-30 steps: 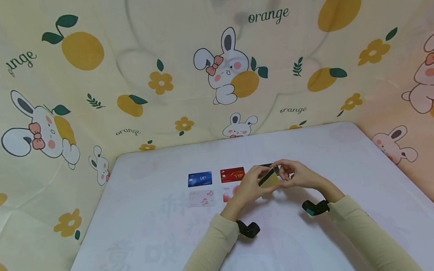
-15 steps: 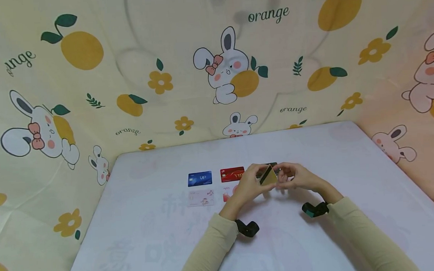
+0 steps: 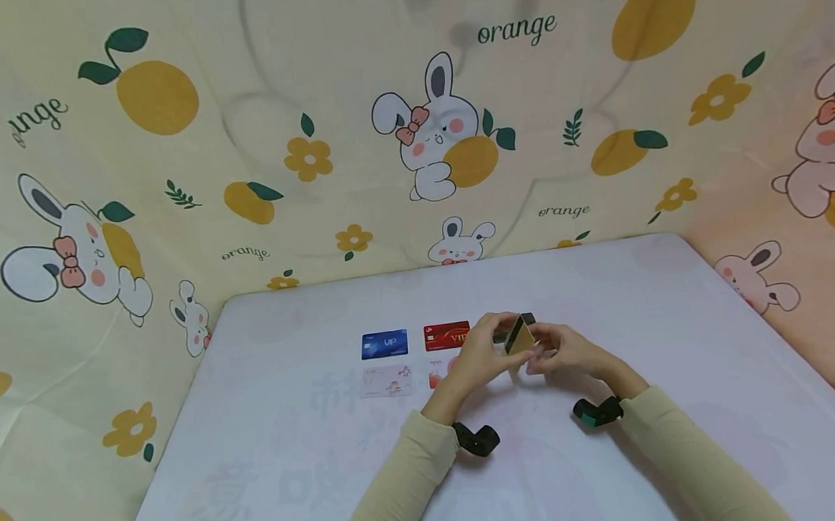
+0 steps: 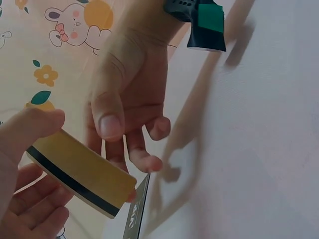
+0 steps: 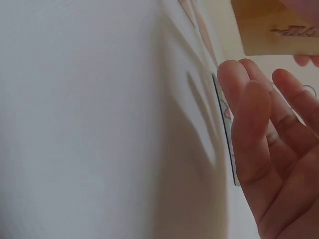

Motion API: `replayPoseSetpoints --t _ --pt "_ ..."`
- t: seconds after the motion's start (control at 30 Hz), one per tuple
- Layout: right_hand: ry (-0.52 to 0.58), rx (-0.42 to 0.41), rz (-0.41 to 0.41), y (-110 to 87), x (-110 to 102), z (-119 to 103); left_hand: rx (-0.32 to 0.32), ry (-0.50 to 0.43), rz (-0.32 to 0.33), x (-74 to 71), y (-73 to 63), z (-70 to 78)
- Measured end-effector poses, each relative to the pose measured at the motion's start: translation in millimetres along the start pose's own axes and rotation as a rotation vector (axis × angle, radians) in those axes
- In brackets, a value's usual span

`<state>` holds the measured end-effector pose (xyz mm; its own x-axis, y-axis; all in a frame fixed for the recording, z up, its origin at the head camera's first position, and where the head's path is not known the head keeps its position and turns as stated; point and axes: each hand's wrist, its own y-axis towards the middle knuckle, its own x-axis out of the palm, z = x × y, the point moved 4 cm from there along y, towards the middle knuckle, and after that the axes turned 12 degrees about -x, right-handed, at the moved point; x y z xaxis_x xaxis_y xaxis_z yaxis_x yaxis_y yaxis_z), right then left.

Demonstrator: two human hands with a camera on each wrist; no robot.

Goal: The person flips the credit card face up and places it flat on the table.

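My left hand pinches a gold card with a black stripe between thumb and fingers, tilted above the table. In the right wrist view, lettering shows on the other face of the gold card. Close to the card's right side is my right hand, its fingers loosely bent; one fingertip overlaps the card's end in the left wrist view. A dark card lies on the table behind the hands, largely hidden by them.
Left of the hands, a blue VIP card, a red VIP card, a pink card and a partly covered white-and-red card lie in two rows. A patterned cloth hangs behind the white table.
The right hand has come away from the gold card's upper corner and moved slightly lower, nearer to me. The gold card has turned steeper in the left hand.
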<state>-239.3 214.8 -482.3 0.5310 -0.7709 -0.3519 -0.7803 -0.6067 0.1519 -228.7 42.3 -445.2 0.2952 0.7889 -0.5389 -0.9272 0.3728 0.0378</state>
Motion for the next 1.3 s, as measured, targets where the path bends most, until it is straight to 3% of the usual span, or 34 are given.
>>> replayPoseSetpoints --t 0.37,0.77,0.9,1.13,1.3 --pt "0.074 -0.006 -0.015 4.1 8 2 0.014 -0.021 -0.003 0.3 0.5 2.7" --pt "0.046 0.009 -0.018 7.5 10 2 0.029 -0.034 0.003 -0.6 -1.7 3.7" --pt "0.015 0.014 -0.018 7.4 10 3 0.017 -0.060 0.000 -1.8 -2.2 4.3" --pt "0.078 0.018 -0.027 7.3 12 1 0.005 -0.093 0.000 -4.3 -2.0 4.3" --pt "0.030 0.014 -0.024 6.2 8 1 -0.009 -0.108 -0.004 -5.0 -1.4 3.6"
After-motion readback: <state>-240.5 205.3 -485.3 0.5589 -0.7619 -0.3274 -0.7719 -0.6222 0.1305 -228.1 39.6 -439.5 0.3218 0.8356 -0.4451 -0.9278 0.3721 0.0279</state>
